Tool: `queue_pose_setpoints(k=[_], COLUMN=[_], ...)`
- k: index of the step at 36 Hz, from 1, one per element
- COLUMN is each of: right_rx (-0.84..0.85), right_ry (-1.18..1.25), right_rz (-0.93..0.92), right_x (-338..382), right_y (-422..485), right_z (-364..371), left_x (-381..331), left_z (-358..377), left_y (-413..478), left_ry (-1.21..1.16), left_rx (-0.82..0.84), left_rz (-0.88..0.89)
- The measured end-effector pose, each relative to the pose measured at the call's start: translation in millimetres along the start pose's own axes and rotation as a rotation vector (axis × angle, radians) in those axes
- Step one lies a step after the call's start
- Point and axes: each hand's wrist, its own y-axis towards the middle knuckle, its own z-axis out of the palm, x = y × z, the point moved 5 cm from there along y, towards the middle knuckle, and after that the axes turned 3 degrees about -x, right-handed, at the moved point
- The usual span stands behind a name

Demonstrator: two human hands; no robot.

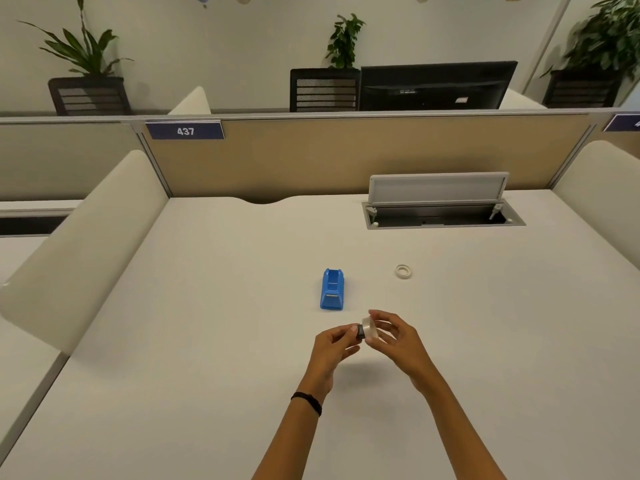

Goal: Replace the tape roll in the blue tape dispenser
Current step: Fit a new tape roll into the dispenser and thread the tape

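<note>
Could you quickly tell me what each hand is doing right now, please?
Left hand: closed on the dark spool core.
Right hand: closed on the clear tape roll, held above the desk.

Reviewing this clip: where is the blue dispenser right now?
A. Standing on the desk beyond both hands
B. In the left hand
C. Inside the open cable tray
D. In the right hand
A: the dispenser stands alone on the desk, while the left hand and right hand hold a tape roll and dark core nearer the camera.
</note>
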Motion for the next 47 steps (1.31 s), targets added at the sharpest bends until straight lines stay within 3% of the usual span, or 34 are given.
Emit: queue_pose_setpoints(k=[29,47], right_rx=[0.035,0.038], right_ry=[-0.294,-0.086], right_rz=[-0.322,-0.191], right_x=[31,19], right_y=[17,27], right_z=[1,10], left_x=[-14,-17], left_z=[13,7], left_y=[17,19], left_ry=[0.06,-0.015], left_rx=[0.046,-0.058], left_rz=[-0.006,0.007])
